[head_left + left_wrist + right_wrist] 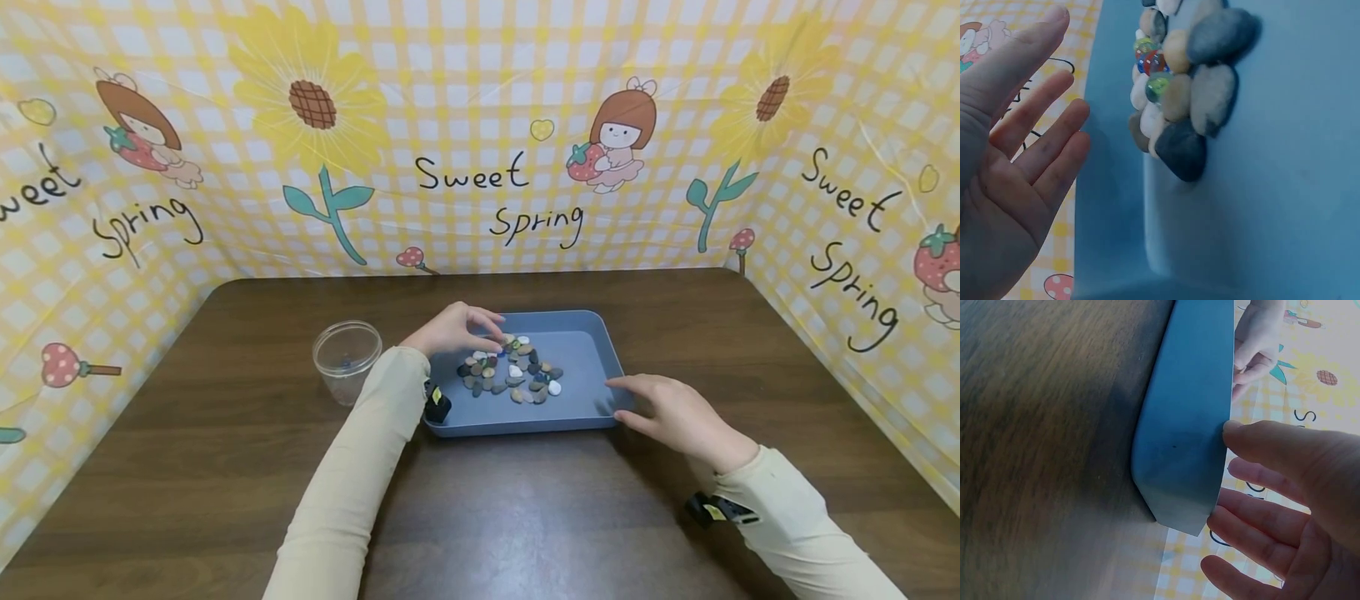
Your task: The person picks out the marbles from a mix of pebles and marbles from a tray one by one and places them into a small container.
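Note:
A blue-grey tray (585,350) lies on the table and bears many pebbles (487,371) in grey, tan and white, clustered in its middle. Among them, glass marbles (1159,86) show clear green, with red and blue beside them. My left hand (457,327) hovers over the tray's back left part, thumb and fingers apart. Between them I see nothing held; the stones lie beside the fingertips in the left wrist view. My right hand (671,412) is at the tray's front right corner, its fairly straight fingers (1260,522) and thumb touching the rim.
Left of the tray stands a clear round jar (347,358) without a lid, with a small bluish spot inside. The brown wooden table (187,433) is bordered by yellow checked cloth (465,100) at the back and sides.

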The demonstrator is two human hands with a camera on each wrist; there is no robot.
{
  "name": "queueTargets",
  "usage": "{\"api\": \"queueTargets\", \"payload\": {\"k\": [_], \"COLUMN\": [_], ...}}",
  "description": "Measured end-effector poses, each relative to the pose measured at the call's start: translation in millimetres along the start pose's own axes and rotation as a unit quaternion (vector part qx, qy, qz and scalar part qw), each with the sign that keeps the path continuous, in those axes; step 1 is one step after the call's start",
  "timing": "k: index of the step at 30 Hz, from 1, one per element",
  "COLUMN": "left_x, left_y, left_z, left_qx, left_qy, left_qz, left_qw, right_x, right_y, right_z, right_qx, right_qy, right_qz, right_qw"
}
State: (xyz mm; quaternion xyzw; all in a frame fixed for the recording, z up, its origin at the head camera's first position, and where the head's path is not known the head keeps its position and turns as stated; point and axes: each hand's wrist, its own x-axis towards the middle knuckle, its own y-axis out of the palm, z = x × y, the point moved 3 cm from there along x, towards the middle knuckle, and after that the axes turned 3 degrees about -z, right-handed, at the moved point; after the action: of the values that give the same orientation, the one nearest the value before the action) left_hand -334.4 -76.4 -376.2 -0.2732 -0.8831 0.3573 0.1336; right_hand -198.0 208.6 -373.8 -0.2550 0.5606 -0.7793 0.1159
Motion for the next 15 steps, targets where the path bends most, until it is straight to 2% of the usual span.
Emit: {"api": "queueTargets", "payload": {"k": [7, 15], "left_x": [-0.2, 1.9], "left_y": [4.2, 9.9], "left_z": [7.4, 15.6], "left_qx": [0.005, 0.030], "left_qy": [-0.030, -0.036], "left_qz": [0.010, 0.027], "left_qw": [0.9995, 0.9985], "right_x": [0, 0], "right_y": [0, 0], "right_z": [1, 1], "right_qx": [0.000, 0.001], "right_qy": [0.003, 0.004], "right_qz": [0.003, 0.002], "right_qw": [1.000, 1.000]}}
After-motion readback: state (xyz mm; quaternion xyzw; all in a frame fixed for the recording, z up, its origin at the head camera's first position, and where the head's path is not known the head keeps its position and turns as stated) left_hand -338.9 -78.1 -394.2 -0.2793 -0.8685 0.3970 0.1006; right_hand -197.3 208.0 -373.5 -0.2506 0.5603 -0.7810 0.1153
